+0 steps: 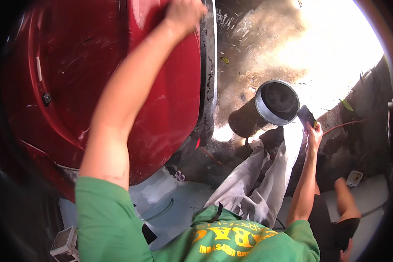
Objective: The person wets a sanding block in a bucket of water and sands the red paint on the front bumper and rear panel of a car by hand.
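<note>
At the top, my left hand (185, 15) is stretched out over the edge of a glossy red car panel (170, 109). Motion smears its fingers, so whether they hold anything cannot be made out. Pale streaks like flung drops of water show just right of it. My right hand (314, 132) is closed on a dark, thin flat piece (306, 115), with a bit of yellow-green by the fingers. Left of that piece, close to its edge, stands a round metal bucket (261, 108) with a dark inside. My trouser legs lie just below the bucket.
Wet concrete (249, 52) with bright sun patches and a few leaves lies right of the car. A thin orange-red cord (347, 123) crosses the ground. Another person's bare leg (346, 201) and hand (346, 251) show at lower right. A greyish box (64, 244) sits at lower left.
</note>
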The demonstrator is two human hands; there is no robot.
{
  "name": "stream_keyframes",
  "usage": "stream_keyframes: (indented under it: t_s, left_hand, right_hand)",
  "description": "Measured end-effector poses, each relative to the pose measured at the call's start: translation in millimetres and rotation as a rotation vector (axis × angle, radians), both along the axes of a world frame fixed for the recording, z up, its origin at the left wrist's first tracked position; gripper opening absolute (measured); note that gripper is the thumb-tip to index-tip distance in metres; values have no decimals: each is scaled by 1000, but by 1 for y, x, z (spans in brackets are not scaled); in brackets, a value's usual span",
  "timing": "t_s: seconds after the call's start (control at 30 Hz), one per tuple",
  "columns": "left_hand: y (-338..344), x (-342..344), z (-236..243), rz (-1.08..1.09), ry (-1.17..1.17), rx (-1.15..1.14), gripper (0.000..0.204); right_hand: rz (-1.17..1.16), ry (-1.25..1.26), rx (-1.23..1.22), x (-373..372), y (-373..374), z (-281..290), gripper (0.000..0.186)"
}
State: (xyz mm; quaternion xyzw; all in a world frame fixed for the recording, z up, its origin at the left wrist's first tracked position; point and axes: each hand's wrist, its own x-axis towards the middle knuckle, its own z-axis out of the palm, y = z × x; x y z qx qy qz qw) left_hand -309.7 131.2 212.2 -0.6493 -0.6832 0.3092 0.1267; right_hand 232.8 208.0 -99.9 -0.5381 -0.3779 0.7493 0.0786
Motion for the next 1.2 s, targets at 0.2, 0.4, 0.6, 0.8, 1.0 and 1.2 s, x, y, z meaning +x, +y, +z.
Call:
stream_keyframes:
  t_s: [0.2, 0.4, 0.6, 0.8, 1.0, 1.2]
  left_hand:
    - [-5, -4, 27, -15, -79, 126, 8]
    - [-180, 177, -3, 194, -350, 22, 8]
    - [-244, 278, 26, 744, -842, 35, 25]
    - [-229, 338, 19, 1003, -1253, 604, 52]
    - [-196, 301, 24, 1184, -1196, 958, 33]
    - [-157, 216, 124, 628, -483, 405, 24]
  right_hand:
    - [-157, 99, 201, -15, 13, -60, 25]
    - [-158, 204, -23, -131, -77, 5, 30]
    - [-217, 310, -435, -158, -188, 107, 23]
    - [-299, 345, -625, -169, -276, 197, 22]
    - [-274, 398, -106, -233, -252, 207, 30]
    - [-108, 369, 718, -340, -227, 253, 49]
